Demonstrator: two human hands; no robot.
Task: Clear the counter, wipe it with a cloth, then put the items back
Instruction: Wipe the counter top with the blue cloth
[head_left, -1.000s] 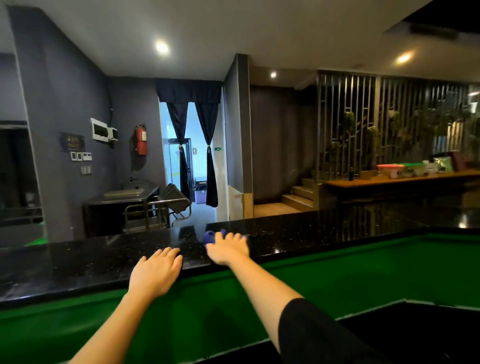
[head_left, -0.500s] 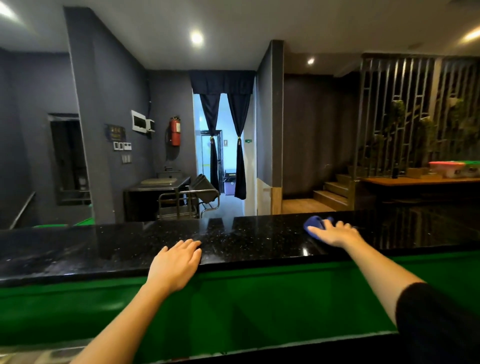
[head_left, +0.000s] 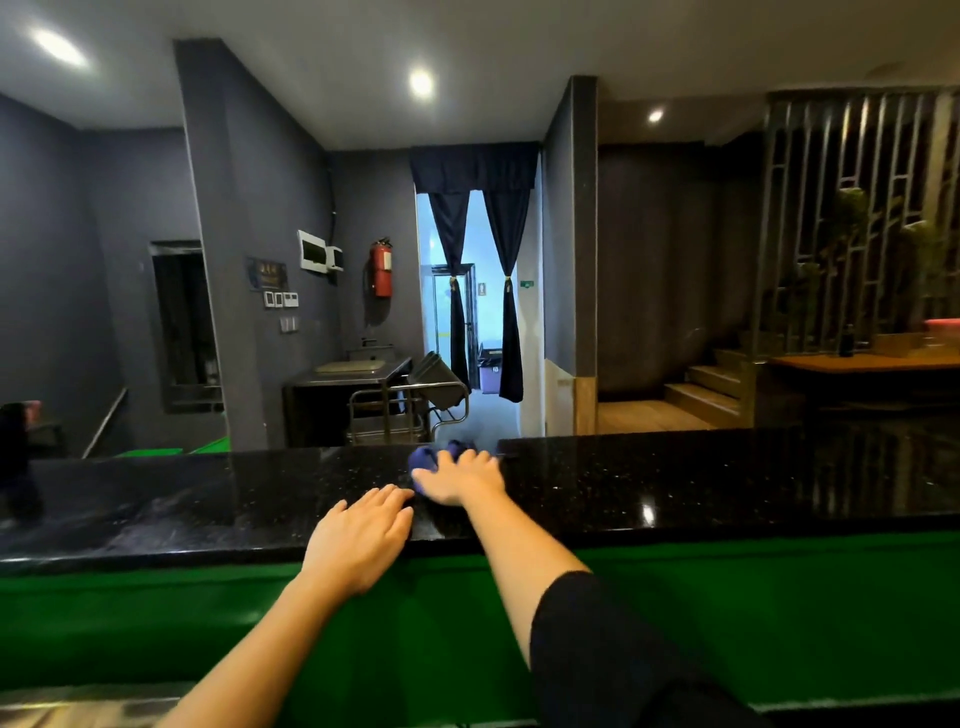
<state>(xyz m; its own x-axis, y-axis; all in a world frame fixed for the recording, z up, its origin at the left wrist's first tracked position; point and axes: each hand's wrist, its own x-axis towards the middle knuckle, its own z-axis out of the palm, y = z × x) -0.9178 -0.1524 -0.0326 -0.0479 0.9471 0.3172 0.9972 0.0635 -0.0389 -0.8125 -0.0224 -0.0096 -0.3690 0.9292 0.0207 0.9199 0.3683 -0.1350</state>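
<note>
A long black speckled stone counter (head_left: 701, 483) runs across the view above a green front panel. My right hand (head_left: 460, 478) presses flat on a blue cloth (head_left: 425, 458) near the counter's far edge, and only a bunched bit of cloth shows past my fingers. My left hand (head_left: 361, 535) rests palm down on the counter's near edge, fingers together, holding nothing. The two hands are close, left just nearer and to the left of the right one.
A dark object (head_left: 13, 441) stands at the counter's far left end. Beyond the counter are a metal trolley (head_left: 400, 410) and a steel sink table (head_left: 343, 382). A wooden shelf (head_left: 862, 361) with containers lies at the right, beside steps.
My right hand has slid the blue cloth leftward along the counter, ending right beside my left hand. The view has also swung to the left.
</note>
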